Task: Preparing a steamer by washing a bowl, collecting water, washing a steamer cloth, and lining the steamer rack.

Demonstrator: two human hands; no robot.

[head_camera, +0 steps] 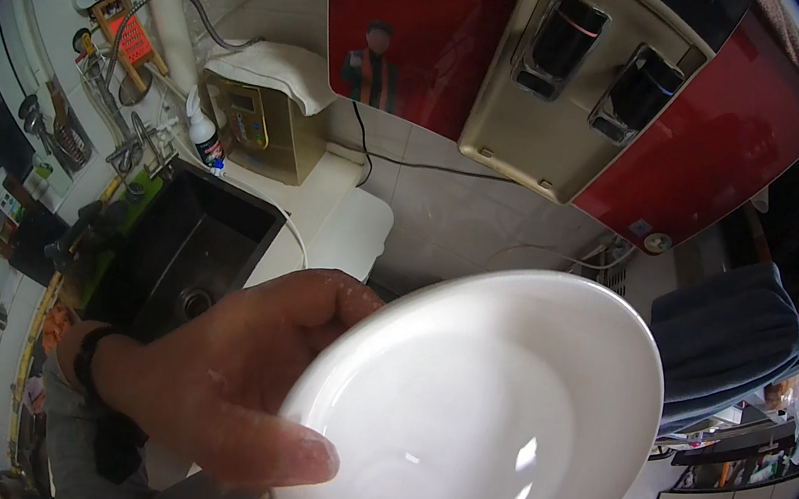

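My left hand [253,382] comes in from the lower left, with a black band [85,358] around its wrist. It grips the rim of a glossy white bowl [454,408], its thumb over the near rim and the other fingers partly hidden behind the bowl. Whitish residue shows on the thumb and knuckles. The bowl is tilted so that its inside faces me; bright reflections lie on its smooth bottom, and I cannot tell whether it holds any clear liquid. My right hand is out of view.
Beyond the bowl stands a red water dispenser [411,46] with two black outlets. At left are a dark sink [229,219], a faucet [149,137], a spray bottle [202,129] and a gold-coloured appliance [292,144] under a white cloth [272,70]. Dark folded fabric [724,345] is at right.
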